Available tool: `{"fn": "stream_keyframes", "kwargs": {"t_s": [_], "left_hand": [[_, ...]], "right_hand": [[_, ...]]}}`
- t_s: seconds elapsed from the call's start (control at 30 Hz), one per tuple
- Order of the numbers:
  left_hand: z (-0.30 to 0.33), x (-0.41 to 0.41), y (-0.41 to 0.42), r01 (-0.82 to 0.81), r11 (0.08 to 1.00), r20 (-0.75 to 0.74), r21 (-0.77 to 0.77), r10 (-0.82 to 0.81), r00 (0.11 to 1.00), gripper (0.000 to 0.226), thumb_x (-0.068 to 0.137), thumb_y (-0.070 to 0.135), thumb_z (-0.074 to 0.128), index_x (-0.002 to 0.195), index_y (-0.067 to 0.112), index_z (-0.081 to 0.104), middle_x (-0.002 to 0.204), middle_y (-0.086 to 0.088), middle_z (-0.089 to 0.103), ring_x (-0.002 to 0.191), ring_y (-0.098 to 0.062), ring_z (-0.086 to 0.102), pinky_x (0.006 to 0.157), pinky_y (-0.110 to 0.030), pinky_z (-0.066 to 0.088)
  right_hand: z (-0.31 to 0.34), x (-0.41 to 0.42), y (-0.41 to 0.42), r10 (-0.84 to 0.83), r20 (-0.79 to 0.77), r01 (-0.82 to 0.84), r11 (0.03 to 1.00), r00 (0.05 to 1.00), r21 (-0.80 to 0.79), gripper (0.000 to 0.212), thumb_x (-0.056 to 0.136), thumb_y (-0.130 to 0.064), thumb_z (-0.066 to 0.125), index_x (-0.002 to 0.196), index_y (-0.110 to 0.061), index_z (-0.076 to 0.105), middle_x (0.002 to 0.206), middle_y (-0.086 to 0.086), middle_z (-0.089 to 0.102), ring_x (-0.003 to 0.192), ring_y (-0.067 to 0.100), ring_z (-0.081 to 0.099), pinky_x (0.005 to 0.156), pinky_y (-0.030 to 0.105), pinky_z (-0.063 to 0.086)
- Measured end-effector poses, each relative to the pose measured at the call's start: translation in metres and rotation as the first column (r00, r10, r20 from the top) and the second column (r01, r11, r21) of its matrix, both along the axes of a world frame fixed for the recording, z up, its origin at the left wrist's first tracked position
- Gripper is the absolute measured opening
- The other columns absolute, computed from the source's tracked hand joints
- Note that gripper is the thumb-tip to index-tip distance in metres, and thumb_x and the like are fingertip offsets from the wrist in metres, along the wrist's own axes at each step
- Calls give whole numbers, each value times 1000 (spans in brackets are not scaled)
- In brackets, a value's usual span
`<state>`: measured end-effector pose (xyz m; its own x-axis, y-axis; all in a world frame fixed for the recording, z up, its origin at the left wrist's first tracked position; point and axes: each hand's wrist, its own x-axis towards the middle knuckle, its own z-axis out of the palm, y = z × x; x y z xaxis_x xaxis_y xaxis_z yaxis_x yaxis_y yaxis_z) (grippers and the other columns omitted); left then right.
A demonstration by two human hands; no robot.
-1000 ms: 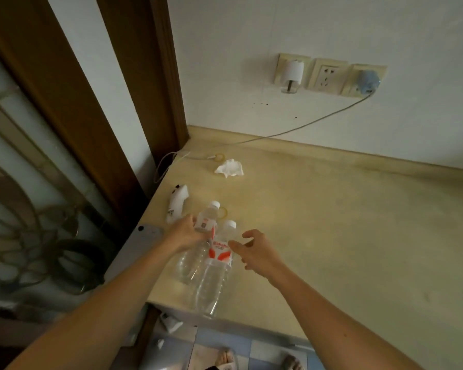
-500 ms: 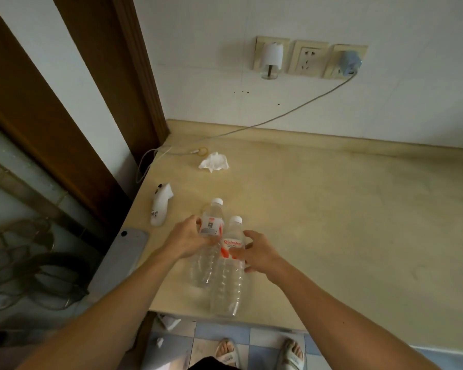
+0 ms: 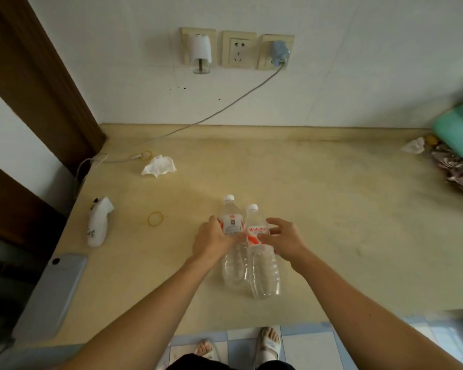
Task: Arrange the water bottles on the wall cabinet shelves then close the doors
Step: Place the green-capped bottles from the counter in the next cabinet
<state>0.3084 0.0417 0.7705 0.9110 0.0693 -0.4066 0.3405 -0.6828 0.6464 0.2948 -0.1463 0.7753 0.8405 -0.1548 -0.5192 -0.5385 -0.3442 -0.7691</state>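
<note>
Two clear plastic water bottles with white caps stand side by side on the beige counter, a little in from its front edge. My left hand grips the left bottle at its white label, thumb across the front. The right bottle has a red and white label, and my right hand curls round it at label height. The two bottles touch each other. No wall cabinet is in view.
On the counter's left part lie a crumpled tissue, a rubber band, a white handheld device and a grey phone at the edge. A charger cable runs from the wall sockets. A green object and crumpled wrapping sit far right.
Both bottles have shifted right, away from the counter's left edge and the white device. My right hand, open beside the right bottle a second ago, now curls round it.
</note>
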Motion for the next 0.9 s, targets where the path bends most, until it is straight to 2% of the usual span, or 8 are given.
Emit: {"fn": "stream_keyframes", "kwargs": {"t_s": [0.1, 0.27, 0.4, 0.57, 0.67, 0.77, 0.83, 0.9], "left_hand": [[0, 3, -9, 31, 1000, -6, 6, -31, 1000, 84, 61, 76, 78, 116, 17, 55, 111, -1, 65, 97, -21, 66, 83, -41, 57], [-1, 12, 0, 55, 998, -31, -34, -56, 998, 74, 65, 66, 82, 114, 17, 57, 106, 1, 67, 93, -18, 67, 81, -41, 57], [4, 32, 0, 51, 998, 43, -30, -50, 998, 65, 78, 51, 79, 124, 10, 57, 111, -3, 67, 97, -20, 64, 84, -37, 53], [3, 57, -9, 44, 998, 51, -55, -41, 998, 57, 87, 45, 73, 131, 11, 57, 124, -4, 66, 108, -21, 64, 92, -35, 52], [-2, 68, -14, 19, 993, -12, -119, -20, 1000, 58, 90, 44, 70, 136, 11, 55, 128, -7, 65, 110, -23, 65, 95, -38, 52], [-5, 79, -19, -60, 974, -62, -218, 48, 997, 61, 88, 40, 71, 140, 14, 51, 129, -6, 63, 106, -22, 66, 94, -41, 55], [-6, 82, -21, -99, 961, -92, -259, 77, 993, 63, 87, 33, 73, 143, 17, 48, 127, -4, 61, 100, -18, 67, 87, -36, 57], [-6, 82, -22, -145, 940, -131, -310, 109, 985, 61, 86, 27, 72, 141, 20, 48, 125, -3, 61, 98, -19, 68, 85, -37, 58]], "right_hand": [[-3, 2, -11, -2, -6, 2, 1000, 1000, -9, 66, 85, -12, 81, 144, -12, 51, 106, 7, 69, 92, 23, 69, 78, 36, 57], [-7, 13, -18, 75, -32, -75, 997, 997, -3, 64, 84, -20, 82, 140, -11, 52, 108, 11, 69, 95, 26, 71, 88, 44, 59], [-11, 30, -20, 81, -21, -82, 997, 996, -15, 61, 86, -28, 81, 137, -9, 53, 110, 11, 65, 98, 28, 70, 92, 47, 57], [-20, 59, -18, 73, -37, -73, 997, 997, 14, 59, 92, -35, 72, 140, -9, 50, 119, 9, 64, 101, 24, 68, 90, 42, 57], [-24, 76, -13, 49, -67, -46, 998, 997, 37, 57, 94, -35, 69, 140, -7, 51, 125, 9, 62, 98, 19, 63, 77, 31, 53], [-27, 89, -3, 48, -65, -45, 998, 997, 44, 51, 93, -30, 71, 136, -7, 55, 108, 2, 62, 80, 8, 59, 60, 22, 44], [-31, 94, 3, 46, -72, -43, 998, 996, 53, 42, 91, -26, 74, 126, -8, 59, 96, 1, 64, 78, 12, 63, 61, 27, 51], [-34, 95, 4, 35, -77, -32, 999, 996, 43, 28, 89, -23, 75, 111, -9, 64, 89, 3, 67, 78, 19, 67, 72, 37, 60]]}}
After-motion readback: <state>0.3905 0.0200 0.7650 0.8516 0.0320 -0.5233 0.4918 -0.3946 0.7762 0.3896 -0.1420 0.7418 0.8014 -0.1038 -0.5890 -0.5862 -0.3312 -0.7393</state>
